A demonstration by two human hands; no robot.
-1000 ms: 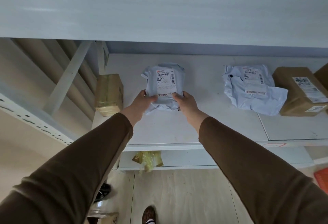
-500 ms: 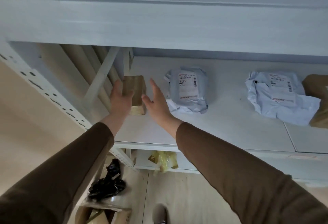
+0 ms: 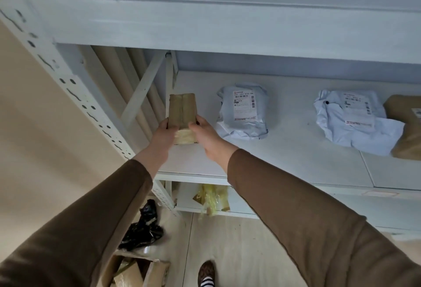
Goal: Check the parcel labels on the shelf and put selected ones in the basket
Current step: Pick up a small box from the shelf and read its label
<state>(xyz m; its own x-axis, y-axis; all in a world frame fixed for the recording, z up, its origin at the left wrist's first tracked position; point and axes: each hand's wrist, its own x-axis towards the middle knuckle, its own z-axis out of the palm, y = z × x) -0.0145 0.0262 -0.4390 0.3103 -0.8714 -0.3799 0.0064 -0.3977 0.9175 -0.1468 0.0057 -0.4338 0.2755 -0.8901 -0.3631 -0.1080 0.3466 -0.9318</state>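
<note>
My left hand (image 3: pixel 164 132) gripped the near left edge of the brown box (image 3: pixel 182 113), which sat at the far left end of the shelf (image 3: pixel 284 157), hard by the corner post. My right hand (image 3: pixel 204 135) closed on the box's near right edge, thumb over the top, so both grips were closed on that one box. No label showed on the taped face turned up to me, so I judged the step was to lift the box and turn it until the label came round. To do that well I needed to hold it evenly on both sides and keep it low over the shelf. Right of the box lay a grey bag (image 3: pixel 242 111), label up, well clear of my hands. I saw no basket anywhere.
</note>
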